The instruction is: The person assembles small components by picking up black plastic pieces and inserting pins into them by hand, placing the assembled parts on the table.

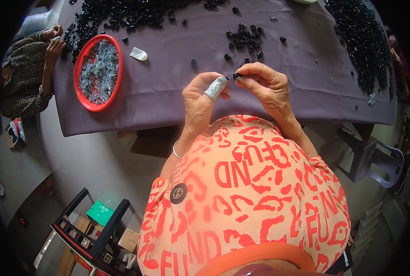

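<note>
My right hand [269, 89] pinches a small black plastic part [236, 76] between thumb and fingertips, just over the table's near edge. My left hand [199, 99] meets it from the other side, its fingers closed at the part's thin end. What the left fingertips themselves grip is too small to make out. A greyish-white wrapping [216, 88] covers one left digit. Beyond my hands lies a small loose group of similar black parts [246, 40].
A red oval basin [119, 76] of thin silvery metal pieces stands at left, beside a white finger-shaped sleeve [139, 54]. Large heaps of black parts [117, 16] cover the far left and far right of the purple tablecloth [159, 96]. Another person's hand [54, 48] works at the left edge.
</note>
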A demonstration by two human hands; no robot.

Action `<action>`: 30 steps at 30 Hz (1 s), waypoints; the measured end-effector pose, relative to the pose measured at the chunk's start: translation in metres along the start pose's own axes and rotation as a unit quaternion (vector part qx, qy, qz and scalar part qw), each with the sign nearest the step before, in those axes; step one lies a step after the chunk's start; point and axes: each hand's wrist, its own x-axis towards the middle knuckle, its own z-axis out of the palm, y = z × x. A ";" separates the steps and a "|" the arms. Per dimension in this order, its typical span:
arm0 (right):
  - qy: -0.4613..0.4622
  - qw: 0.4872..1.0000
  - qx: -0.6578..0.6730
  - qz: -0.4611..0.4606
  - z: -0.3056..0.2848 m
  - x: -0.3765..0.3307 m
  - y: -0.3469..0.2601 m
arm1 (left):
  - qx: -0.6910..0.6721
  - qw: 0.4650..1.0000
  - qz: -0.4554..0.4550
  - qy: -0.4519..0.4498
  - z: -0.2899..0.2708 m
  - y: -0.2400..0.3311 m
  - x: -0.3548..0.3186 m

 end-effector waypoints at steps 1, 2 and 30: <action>0.000 1.000 0.000 0.001 0.000 0.000 0.000 | 0.003 1.000 -0.001 0.003 0.000 0.000 0.000; 0.000 1.000 -0.008 0.005 0.000 0.000 0.000 | 0.007 1.000 -0.003 0.007 0.000 0.000 0.000; 0.014 1.000 -0.007 0.024 0.006 -0.001 0.004 | 0.029 1.000 0.001 0.008 0.006 0.001 0.002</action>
